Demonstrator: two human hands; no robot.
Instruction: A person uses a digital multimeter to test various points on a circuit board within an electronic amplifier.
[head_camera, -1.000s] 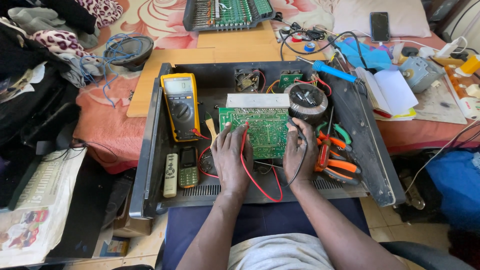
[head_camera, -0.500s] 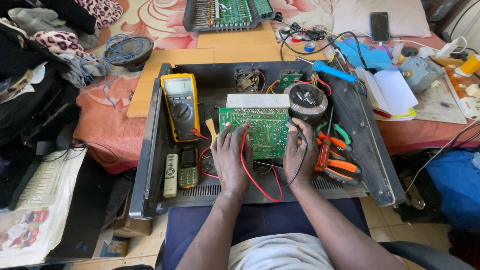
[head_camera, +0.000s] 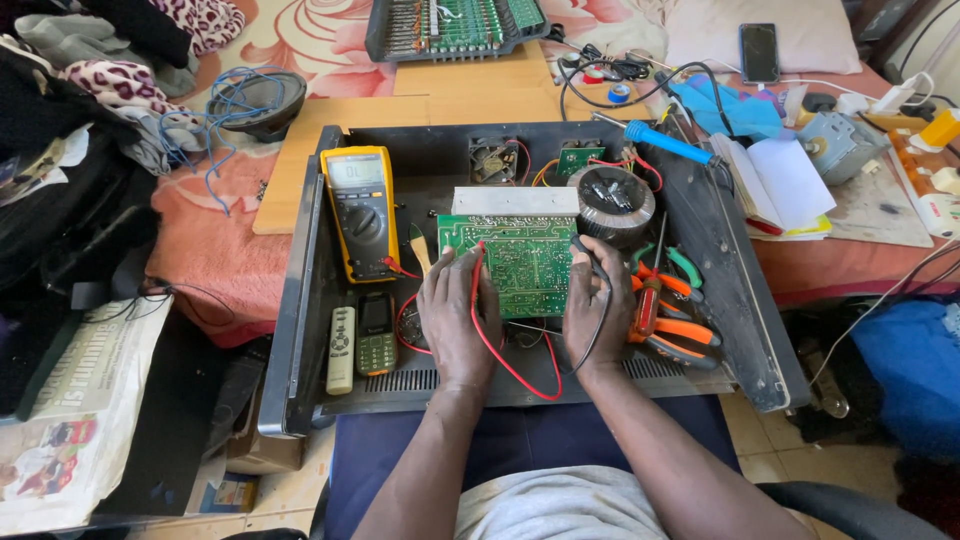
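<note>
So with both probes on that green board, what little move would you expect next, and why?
Probably a glance up at the yellow multimeter. The left hand holds the red probe on the green circuit board, the right hand holds the black probe at its right edge, and the meter's screen is lit.

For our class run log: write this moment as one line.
left hand: red probe on green circuit board | right hand: black probe at board edge | yellow multimeter left
</note>
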